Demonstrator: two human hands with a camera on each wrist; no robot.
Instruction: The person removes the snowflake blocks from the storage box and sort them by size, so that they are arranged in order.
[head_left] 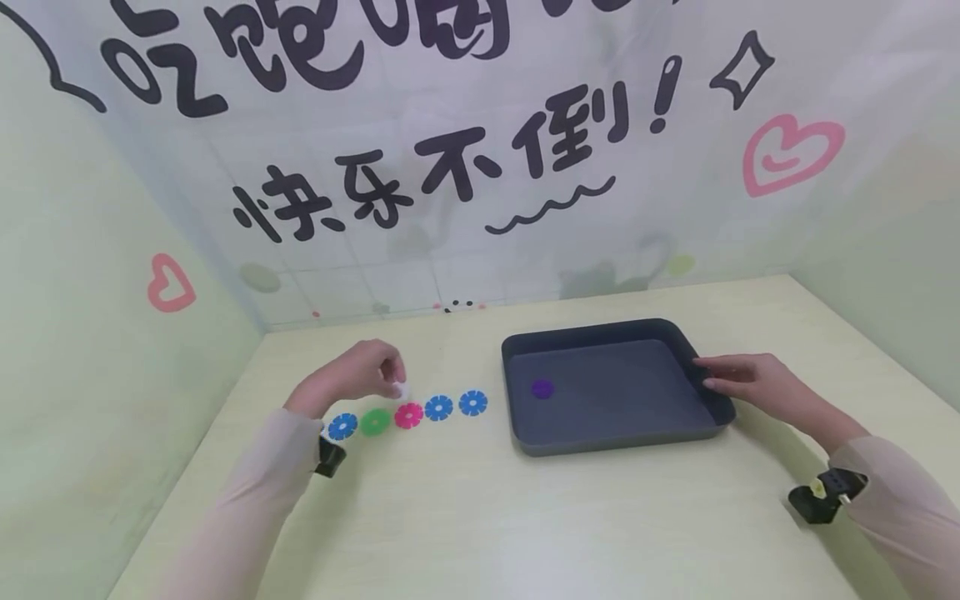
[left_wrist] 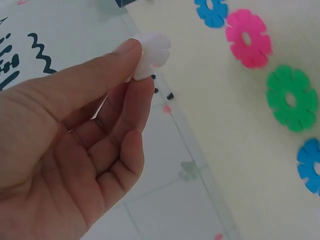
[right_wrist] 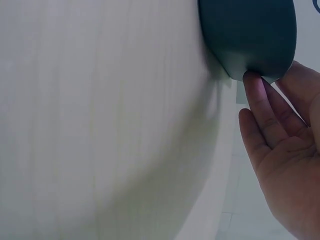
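Observation:
My left hand pinches a white snowflake disc between thumb and index finger, held just above the table behind a pink disc. This pink one lies in a row of notched plastic discs, with a green disc and a blue disc to its left and two blue discs to its right. At the tray's right side, my right hand grips the wall of the dark grey tray, fingers against the outside in the right wrist view. A purple disc lies inside the tray, towards its left.
The pale wooden table is bounded by a printed back wall and side walls. The tray stands right of the disc row, a short gap from the last blue disc. Each wrist wears a black camera mount.

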